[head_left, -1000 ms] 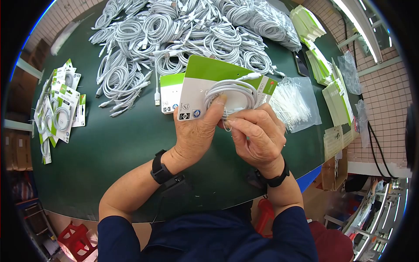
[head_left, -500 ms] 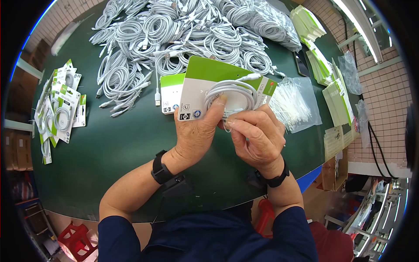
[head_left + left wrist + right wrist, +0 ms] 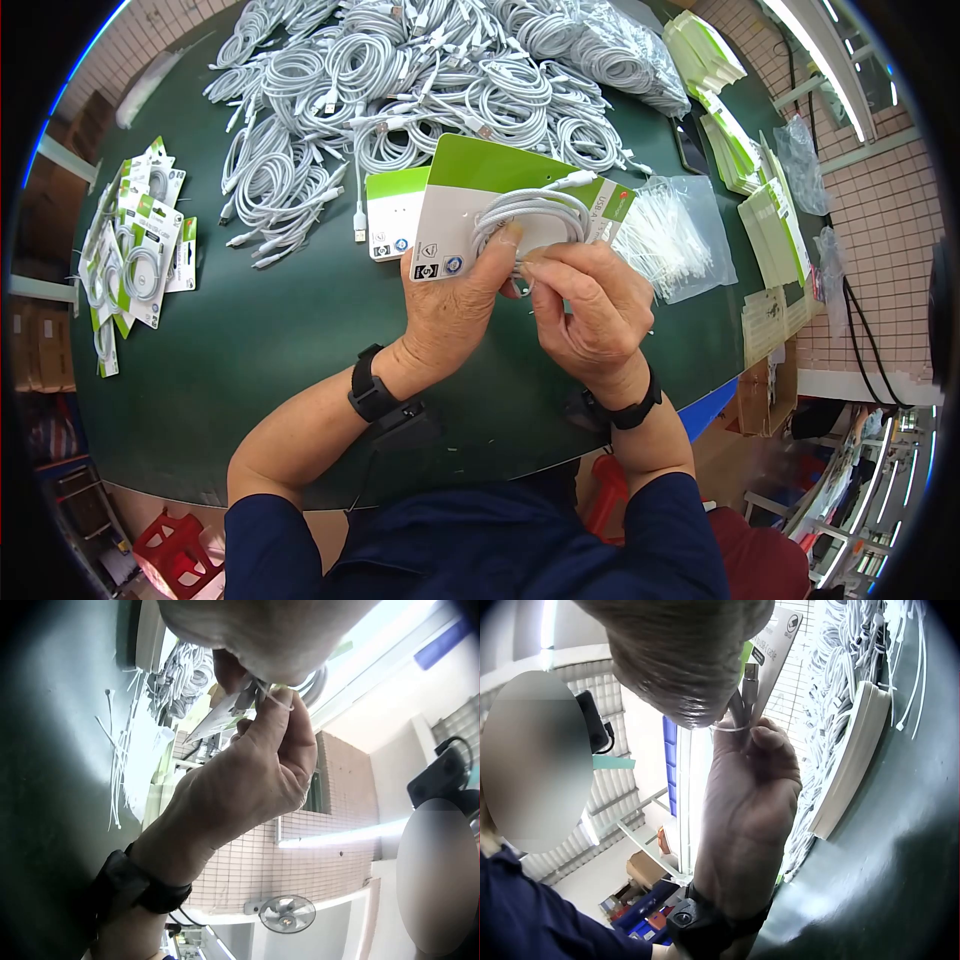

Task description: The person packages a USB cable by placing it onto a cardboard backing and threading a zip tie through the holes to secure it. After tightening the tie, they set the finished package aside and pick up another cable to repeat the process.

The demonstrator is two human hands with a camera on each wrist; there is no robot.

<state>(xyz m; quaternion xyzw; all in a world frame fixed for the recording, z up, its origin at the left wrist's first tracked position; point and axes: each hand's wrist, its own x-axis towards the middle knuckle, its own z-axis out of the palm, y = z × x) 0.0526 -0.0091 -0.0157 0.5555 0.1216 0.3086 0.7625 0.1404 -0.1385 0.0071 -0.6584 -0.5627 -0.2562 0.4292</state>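
My left hand [image 3: 452,300] holds a green-and-white packaging card [image 3: 450,205] with a coiled light-grey USB cable [image 3: 535,205] against its face, thumb pressed over the coil. At the coil's lower side, my right hand [image 3: 597,300] pinches a thin white cable tie between thumb and forefinger. A loop of that cable tie [image 3: 727,729] shows by the fingertips in the right wrist view, next to the cable's metal USB plug [image 3: 751,673]. Part of the coil is hidden behind the fingers.
Beyond my hands lies a large heap of coiled cables [image 3: 400,80]. A stack of cards [image 3: 390,190] sits just behind the held card. White cable ties [image 3: 665,240] spill from a clear bag at right, near more cards [image 3: 770,230]. Finished-looking carded cables [image 3: 140,250] lie left.
The card and coil have shifted slightly down and right. My right fingertips have moved a little up along the coil's lower side, and less of the thin loop shows beneath them.
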